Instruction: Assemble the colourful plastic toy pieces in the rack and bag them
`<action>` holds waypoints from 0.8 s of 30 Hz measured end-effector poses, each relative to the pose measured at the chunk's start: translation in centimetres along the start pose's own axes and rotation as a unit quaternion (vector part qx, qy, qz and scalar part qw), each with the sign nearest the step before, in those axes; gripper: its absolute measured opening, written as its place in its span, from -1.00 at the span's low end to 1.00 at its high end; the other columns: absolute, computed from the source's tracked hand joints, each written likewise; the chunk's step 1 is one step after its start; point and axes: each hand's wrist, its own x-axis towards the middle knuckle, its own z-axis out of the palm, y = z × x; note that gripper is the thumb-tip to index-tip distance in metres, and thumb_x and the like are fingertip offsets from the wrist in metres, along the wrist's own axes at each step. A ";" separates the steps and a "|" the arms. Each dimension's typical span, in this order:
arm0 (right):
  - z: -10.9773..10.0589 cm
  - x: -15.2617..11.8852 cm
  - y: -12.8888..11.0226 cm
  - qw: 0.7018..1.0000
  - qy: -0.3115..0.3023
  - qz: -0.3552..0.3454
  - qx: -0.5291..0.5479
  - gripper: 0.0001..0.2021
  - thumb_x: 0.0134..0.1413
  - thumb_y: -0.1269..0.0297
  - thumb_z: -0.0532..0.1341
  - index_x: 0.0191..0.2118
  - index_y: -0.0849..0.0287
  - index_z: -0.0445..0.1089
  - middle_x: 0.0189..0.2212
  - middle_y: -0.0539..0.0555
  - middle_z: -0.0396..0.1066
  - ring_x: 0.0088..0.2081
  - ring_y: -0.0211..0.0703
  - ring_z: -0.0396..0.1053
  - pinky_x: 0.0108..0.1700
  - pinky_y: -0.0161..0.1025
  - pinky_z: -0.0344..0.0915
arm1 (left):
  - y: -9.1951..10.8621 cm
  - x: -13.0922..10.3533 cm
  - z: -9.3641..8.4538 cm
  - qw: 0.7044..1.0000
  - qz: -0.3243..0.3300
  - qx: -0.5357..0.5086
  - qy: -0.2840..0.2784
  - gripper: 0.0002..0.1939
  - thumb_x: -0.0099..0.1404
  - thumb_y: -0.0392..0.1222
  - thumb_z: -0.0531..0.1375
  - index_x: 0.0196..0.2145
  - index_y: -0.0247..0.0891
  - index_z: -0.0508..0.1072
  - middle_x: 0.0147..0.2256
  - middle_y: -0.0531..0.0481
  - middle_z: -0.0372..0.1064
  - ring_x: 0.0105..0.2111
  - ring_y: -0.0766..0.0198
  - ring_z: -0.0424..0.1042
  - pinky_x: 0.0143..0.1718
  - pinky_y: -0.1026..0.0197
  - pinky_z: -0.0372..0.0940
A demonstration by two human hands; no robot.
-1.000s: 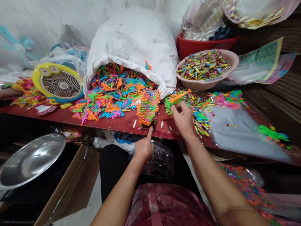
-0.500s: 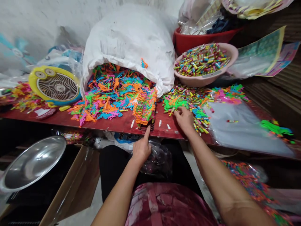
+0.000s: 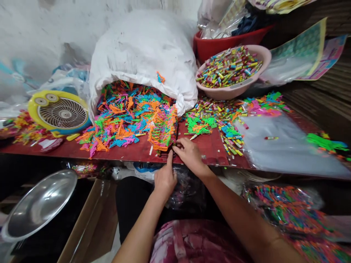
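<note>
My left hand point(image 3: 166, 179) is at the table's front edge, its index finger stretched out against a small black wire rack point(image 3: 164, 155) and its other fingers curled. On the rack stands a row of small colourful plastic pieces point(image 3: 163, 129), orange, green and pink, packed side by side. My right hand point(image 3: 189, 153) reaches in from the right, thumb and fingers pinched together at the rack's near right corner. Whatever they hold is too small and hidden to make out. Green and orange plastic pieces point(image 3: 200, 124) lie just beyond my right hand.
A large white sack point(image 3: 142, 47) spills loose plastic pieces point(image 3: 120, 117) onto the red table. A pink basin point(image 3: 233, 91) holds many small wrapped tubes; more tubes point(image 3: 231, 144) lie below it. Clear plastic bags point(image 3: 276, 146) lie right, a yellow fan point(image 3: 61, 113) left, a metal bowl point(image 3: 41, 204) lower left.
My right hand has moved left from the pile of tubes and green pieces to the rack. My left index finger stays at the rack. The whole view has shifted slightly.
</note>
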 end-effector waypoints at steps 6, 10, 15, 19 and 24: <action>1.4 0.5 0.3 0.999 0.019 -0.006 -0.035 -0.91 0.19 0.33 0.20 -0.36 0.10 0.38 -0.36 0.03 0.41 -0.31 -0.16 0.36 -0.28 -0.27 0.18 | 0.0 0.3 -0.5 1.000 0.010 0.028 -0.002 -0.18 0.32 -0.25 0.04 0.43 -0.15 -0.26 -0.19 -0.15 0.57 -0.18 0.06 0.56 -0.16 0.13 0.32; 1.7 0.1 0.6 0.999 0.042 -0.022 0.027 -0.88 0.19 0.34 0.19 -0.39 0.11 0.38 -0.42 0.00 0.36 -0.35 -0.19 0.33 -0.29 -0.27 0.19 | -0.2 0.5 -0.4 0.999 0.009 0.041 -0.004 -0.16 0.31 -0.24 0.05 0.43 -0.17 -0.27 -0.20 -0.17 0.57 -0.19 0.06 0.57 -0.14 0.12 0.33; -0.4 1.7 -1.5 0.981 0.125 -0.034 0.143 -0.92 0.21 0.26 0.19 -0.31 0.11 0.38 -0.38 -0.02 0.35 -0.36 -0.24 0.31 -0.30 -0.30 0.23 | 0.2 0.6 -0.6 0.999 0.000 0.035 -0.020 -0.12 0.30 -0.21 0.07 0.43 -0.15 -0.31 -0.18 -0.18 0.57 -0.17 0.05 0.57 -0.12 0.09 0.34; -3.3 4.2 -2.6 0.978 0.163 -0.031 0.126 -0.86 0.15 0.23 0.22 -0.40 0.12 0.30 -0.47 -0.07 0.30 -0.44 -0.28 0.22 -0.34 -0.30 0.17 | 0.2 0.5 -1.1 0.999 -0.003 0.027 -0.033 -0.11 0.28 -0.21 0.08 0.43 -0.12 -0.32 -0.15 -0.19 0.57 -0.16 0.02 0.57 -0.14 0.07 0.34; -5.1 5.0 1.1 0.983 0.146 0.078 0.073 -0.83 0.05 0.25 0.22 -0.49 0.12 0.27 -0.58 -0.09 0.27 -0.50 -0.27 0.21 -0.40 -0.30 0.11 | 0.0 0.4 -1.2 1.000 0.008 0.012 -0.014 -0.14 0.28 -0.22 0.06 0.43 -0.13 -0.26 -0.17 -0.18 0.57 -0.17 0.04 0.56 -0.14 0.09 0.32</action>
